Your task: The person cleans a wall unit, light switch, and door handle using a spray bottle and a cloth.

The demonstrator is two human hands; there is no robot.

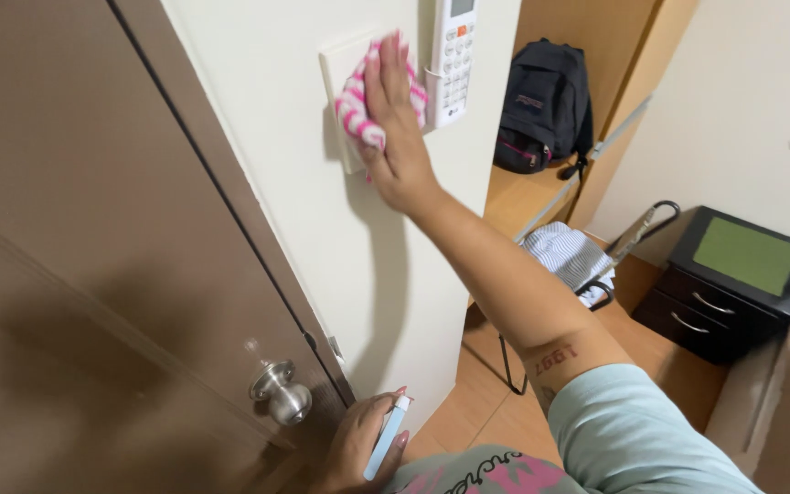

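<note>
Two hands are busy by the door. The right hand (393, 128) is up high, flat against the wall, fingers pressed close together, holding a pink and white cloth (358, 114) on the cream switch plate (338, 69). The cloth looks soft, light and floppy. I think it would bunch up and slide easily, so a flat palm on its middle is a good way to keep it there. The plate under it looks hard and smooth.

The left hand (358, 444) is down low near the person's tummy. It is curled around a thin pale blue bottle (386, 437), maybe a little spray. It looks light and smooth, so it could slip; a grip round the middle seems best.

Just beside the cloth, a white remote (452, 59) sits in a holder on the wall. The wall (368, 274) is plain and cream. A brown door (93, 229) with a shiny round knob (281, 391) stands to the left. Farther off there is a black backpack (541, 105) on a wooden shelf, a striped cloth (564, 254) over a chair, and a dark little drawer chest (733, 284) on the wooden floor (468, 412).
</note>
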